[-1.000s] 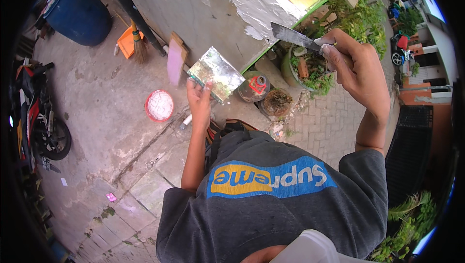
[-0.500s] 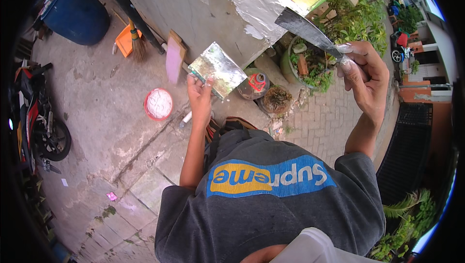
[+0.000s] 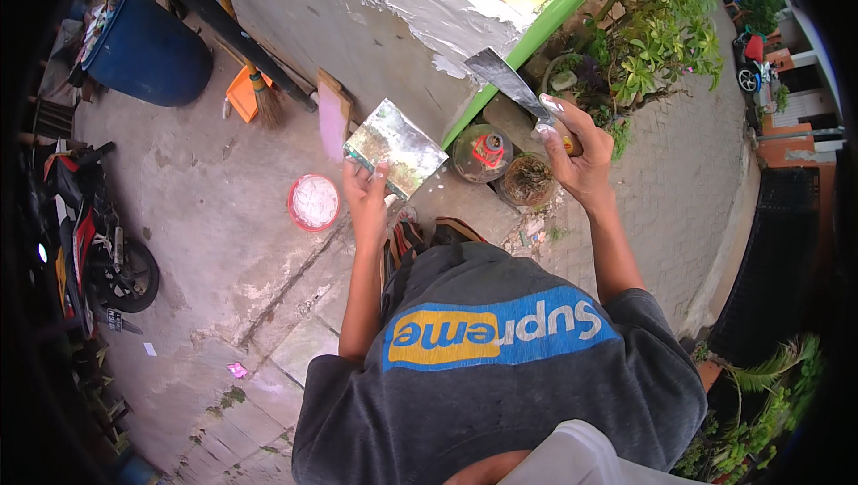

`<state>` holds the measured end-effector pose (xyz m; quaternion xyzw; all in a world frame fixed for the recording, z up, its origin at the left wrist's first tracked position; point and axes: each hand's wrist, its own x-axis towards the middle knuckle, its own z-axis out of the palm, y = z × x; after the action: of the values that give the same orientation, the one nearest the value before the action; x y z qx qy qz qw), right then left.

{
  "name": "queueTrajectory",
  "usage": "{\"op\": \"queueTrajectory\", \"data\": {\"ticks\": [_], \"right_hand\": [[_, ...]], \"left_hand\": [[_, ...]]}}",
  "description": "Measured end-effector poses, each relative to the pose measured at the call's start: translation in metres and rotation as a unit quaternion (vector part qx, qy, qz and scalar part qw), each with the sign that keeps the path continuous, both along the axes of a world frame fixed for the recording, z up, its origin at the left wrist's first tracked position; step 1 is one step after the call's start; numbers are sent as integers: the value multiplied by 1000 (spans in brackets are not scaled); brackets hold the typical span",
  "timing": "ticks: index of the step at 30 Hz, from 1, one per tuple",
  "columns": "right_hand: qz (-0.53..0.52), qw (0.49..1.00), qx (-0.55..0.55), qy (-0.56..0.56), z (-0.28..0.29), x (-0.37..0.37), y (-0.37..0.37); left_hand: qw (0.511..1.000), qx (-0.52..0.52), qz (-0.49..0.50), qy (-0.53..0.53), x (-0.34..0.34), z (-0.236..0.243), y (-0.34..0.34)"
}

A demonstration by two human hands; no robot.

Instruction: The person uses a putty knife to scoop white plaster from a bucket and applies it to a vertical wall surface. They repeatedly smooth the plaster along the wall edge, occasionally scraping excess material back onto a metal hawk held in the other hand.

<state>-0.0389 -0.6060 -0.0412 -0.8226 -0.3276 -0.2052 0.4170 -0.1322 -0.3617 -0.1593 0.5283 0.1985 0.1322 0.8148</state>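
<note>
My left hand (image 3: pixel 366 199) grips a flat rectangular plate (image 3: pixel 393 150) along its dark green edge; the plate's shiny face is smeared and speckled with whitish filler. In my right hand (image 3: pixel 579 152) is a putty knife (image 3: pixel 503 79), pinched near the base of its broad grey blade. The blade points up and left, its tip appearing in front of the wall's right edge; whether it touches cannot be told. Whitish filler marks my right fingers. Ahead, the grey wall (image 3: pixel 357 47) carries a rough white layer of filler (image 3: pixel 420 16). A red-rimmed tub of white paste (image 3: pixel 314 202) sits on the ground to the left.
A pink-faced board (image 3: pixel 334 118) leans by the wall, near a broom (image 3: pixel 266 99), an orange dustpan (image 3: pixel 241 94) and a blue barrel (image 3: pixel 147 49). Pots and a large bottle (image 3: pixel 483 152) stand at the wall's corner beside green plants (image 3: pixel 666 47). A motorcycle (image 3: pixel 107 248) is parked left.
My right hand and the putty knife have moved left and down, closer to the plate. The view has shifted, showing more of the wall's green right edge. Both hands keep their holds.
</note>
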Motion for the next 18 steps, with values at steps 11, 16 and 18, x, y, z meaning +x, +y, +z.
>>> {"op": "queueTrajectory", "data": {"ticks": [11,16,18], "right_hand": [[-18,1000,-10,5,-3,1,10],[-15,998,-32,-55,-2,-3,12],[-20,997,-52,-59,0,-5,12]], "left_hand": [[1000,1,-17,-5,-1,1,-2],[1000,3,-16,-22,-1,-7,-5],[1000,-6,0,-31,0,-3,-8]]}}
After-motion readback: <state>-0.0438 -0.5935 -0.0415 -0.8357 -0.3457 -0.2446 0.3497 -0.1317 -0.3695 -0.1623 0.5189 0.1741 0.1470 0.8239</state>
